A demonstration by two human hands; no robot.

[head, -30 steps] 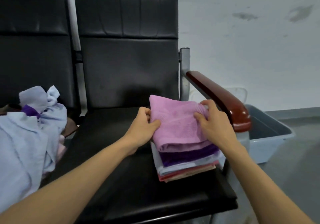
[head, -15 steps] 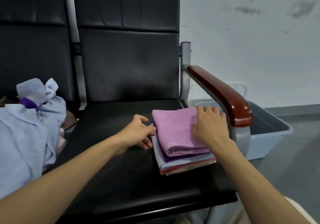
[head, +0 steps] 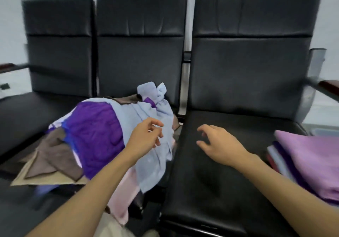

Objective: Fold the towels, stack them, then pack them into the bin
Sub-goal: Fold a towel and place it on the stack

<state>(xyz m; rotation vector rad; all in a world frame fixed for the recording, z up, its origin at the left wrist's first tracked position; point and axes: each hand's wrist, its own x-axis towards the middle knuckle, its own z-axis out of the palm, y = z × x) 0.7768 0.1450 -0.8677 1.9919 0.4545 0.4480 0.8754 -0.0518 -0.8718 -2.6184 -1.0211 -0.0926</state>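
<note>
A heap of unfolded towels (head: 95, 135) lies on the middle black seat: purple, pale blue, brown, tan and pink. My left hand (head: 146, 135) hovers over the pale blue towel (head: 156, 156) at the heap's right side, fingers loosely curled, holding nothing. Over the bare right seat (head: 211, 181), my right hand (head: 218, 143) hangs with loosely bent fingers, empty too. The folded stack (head: 310, 161), pink towel on top, sits at the right edge of that seat. The bin is out of view.
Three black padded chairs stand in a row against a pale wall. A wooden armrest (head: 330, 87) sticks out at the far right and another armrest (head: 7, 66) at the far left. The left seat (head: 23, 112) holds nothing.
Both hands have left the folded stack and moved left. The view has swung left, so the heap is now central and the bin is gone from sight.
</note>
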